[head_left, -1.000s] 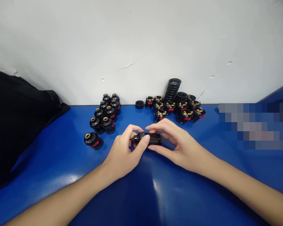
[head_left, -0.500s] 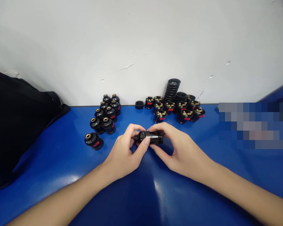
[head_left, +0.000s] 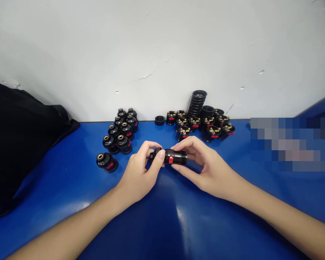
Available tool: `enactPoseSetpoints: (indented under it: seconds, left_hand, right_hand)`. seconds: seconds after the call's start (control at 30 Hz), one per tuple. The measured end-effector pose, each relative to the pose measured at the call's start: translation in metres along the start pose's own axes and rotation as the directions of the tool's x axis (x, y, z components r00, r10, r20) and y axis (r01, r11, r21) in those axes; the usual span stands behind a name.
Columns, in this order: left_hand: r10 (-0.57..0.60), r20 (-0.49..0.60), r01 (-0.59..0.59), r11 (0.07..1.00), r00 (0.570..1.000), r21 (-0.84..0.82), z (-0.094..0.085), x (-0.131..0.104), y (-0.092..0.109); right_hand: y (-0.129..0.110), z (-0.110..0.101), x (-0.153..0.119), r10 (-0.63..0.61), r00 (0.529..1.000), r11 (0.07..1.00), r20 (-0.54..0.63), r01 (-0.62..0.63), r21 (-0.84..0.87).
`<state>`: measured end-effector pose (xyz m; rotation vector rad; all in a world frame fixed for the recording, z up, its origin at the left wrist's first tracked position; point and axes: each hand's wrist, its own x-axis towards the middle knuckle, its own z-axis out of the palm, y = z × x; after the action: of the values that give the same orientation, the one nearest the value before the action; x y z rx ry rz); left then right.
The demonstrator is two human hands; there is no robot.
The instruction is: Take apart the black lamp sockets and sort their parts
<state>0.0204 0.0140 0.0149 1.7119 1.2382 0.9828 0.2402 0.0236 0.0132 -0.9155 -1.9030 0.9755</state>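
Note:
A black lamp socket (head_left: 177, 157) lies sideways between my hands above the blue table, its red switch facing me. My left hand (head_left: 139, 175) pinches the domed cap at its left end, thumb on the near side. Curved round the body from the right, my right hand (head_left: 211, 168) has its fingers behind and its thumb at the lower front. To the left stand several domed lamp sockets (head_left: 124, 143) with brass-ringed tops. Beyond my right hand are several uncapped socket bodies (head_left: 211, 133) with brass contacts and red switches.
A leaning stack of black threaded rings (head_left: 197, 104) stands against the pale wall (head_left: 162, 54). One loose black ring (head_left: 159, 120) lies left of it. Black cloth (head_left: 24, 141) covers the table's left side. At the right, a patch is pixelated.
The lamp socket has turned so its red switch now shows. My left thumb has shifted left onto the cap, and my right fingers have moved slightly on the body.

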Motion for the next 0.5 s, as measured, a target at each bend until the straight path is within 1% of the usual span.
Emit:
enactPoseSetpoints:
  seconds: [0.07, 0.13, 0.27, 0.37, 0.5]
  left_hand:
    - [0.013, -0.009, -0.013, 1.0, 1.0, 0.016, 0.0, 0.0, -0.001]
    - [0.045, -0.013, -0.044, 0.998, 0.999, 0.033, 0.0, -0.001, -0.004]
    - [0.075, -0.004, -0.076, 0.997, 0.997, -0.01, 0.001, 0.0, -0.009]
    - [0.082, -0.009, -0.082, 0.995, 0.997, -0.061, 0.003, 0.0, -0.009]
    - [0.091, -0.044, -0.094, 0.993, 0.995, -0.071, 0.005, 0.001, -0.009]
  right_hand:
    - [-0.002, 0.0, -0.002, -0.074, 0.997, 0.981, 0.007, 0.074, -0.179]
    - [-0.005, -0.001, -0.002, -0.121, 0.992, 0.929, 0.034, 0.125, -0.348]
    - [-0.01, -0.004, -0.001, -0.159, 0.985, 0.808, 0.071, 0.171, -0.564]
    - [-0.009, -0.008, -0.002, -0.183, 0.982, 0.707, 0.048, 0.165, -0.688]
    - [-0.007, -0.017, -0.004, -0.173, 0.985, 0.57, -0.006, 0.095, -0.816]
